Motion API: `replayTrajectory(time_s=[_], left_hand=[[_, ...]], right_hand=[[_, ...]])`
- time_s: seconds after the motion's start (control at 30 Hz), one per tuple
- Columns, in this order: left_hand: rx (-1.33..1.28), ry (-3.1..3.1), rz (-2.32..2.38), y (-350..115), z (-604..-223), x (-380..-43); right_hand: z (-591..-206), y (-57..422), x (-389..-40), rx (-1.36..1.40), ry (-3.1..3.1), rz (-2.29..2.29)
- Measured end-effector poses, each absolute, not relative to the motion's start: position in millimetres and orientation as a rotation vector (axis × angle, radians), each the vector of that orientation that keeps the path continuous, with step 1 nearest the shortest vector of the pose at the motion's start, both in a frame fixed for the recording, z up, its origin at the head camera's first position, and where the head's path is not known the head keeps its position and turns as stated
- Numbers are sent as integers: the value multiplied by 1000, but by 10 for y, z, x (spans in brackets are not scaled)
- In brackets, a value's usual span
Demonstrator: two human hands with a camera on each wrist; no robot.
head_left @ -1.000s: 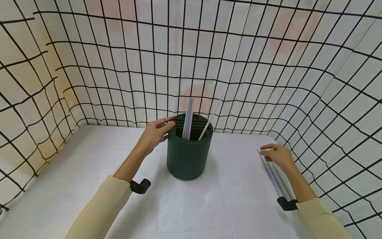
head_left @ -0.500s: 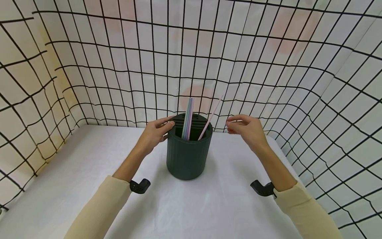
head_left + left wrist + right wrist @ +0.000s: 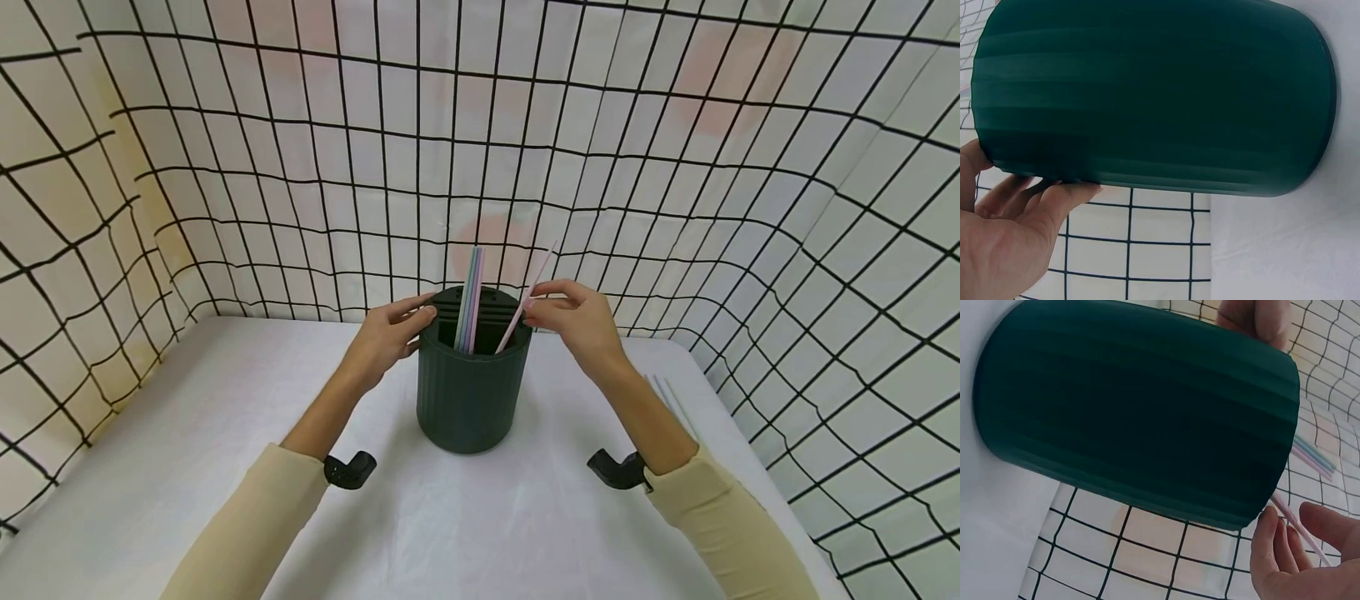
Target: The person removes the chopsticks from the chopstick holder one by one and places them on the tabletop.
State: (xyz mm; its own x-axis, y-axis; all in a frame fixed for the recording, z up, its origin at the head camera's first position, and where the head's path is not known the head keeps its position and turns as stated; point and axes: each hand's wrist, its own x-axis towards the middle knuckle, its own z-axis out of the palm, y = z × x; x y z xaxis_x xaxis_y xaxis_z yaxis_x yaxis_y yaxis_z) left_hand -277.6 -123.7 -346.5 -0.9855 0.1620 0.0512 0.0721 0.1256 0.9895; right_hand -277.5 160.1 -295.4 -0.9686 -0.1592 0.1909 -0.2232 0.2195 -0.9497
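Observation:
A dark green ribbed holder stands upright on the white table. Several pastel straws rise from it in a bundle, while a single pink straw leans out to the right. My left hand grips the holder's rim at its left side; in the left wrist view its fingers lie along the ribbed wall. At the opposite rim is my right hand. The right wrist view shows the pink straw passing between its thumb and fingers, which stand apart, with the fingertips right by the rim.
More straws lie on the table at the right, partly hidden by my right forearm. Black wire mesh encloses the table at the back and both sides, with white sheeting behind it.
My right hand has moved left from the straws on the table, over to the holder's right rim and the pink straw. The left hand keeps its place.

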Motion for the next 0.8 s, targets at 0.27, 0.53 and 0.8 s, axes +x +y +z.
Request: replayTrajectory(time_s=[0.27,0.53,0.8], left_hand=[[236,2298,2025,-1245,-3467,-2768],[235,2299,2030,-1245,-3473,-2769],[233,2307,2025,-1239,-3480,-2773]], right_hand=[[-3033,1529,-2782,337,-2468,1778],[-3089,1482,-2780,316,-2404,1748],[-2878,1505,-2817,352,-2314,1782]])
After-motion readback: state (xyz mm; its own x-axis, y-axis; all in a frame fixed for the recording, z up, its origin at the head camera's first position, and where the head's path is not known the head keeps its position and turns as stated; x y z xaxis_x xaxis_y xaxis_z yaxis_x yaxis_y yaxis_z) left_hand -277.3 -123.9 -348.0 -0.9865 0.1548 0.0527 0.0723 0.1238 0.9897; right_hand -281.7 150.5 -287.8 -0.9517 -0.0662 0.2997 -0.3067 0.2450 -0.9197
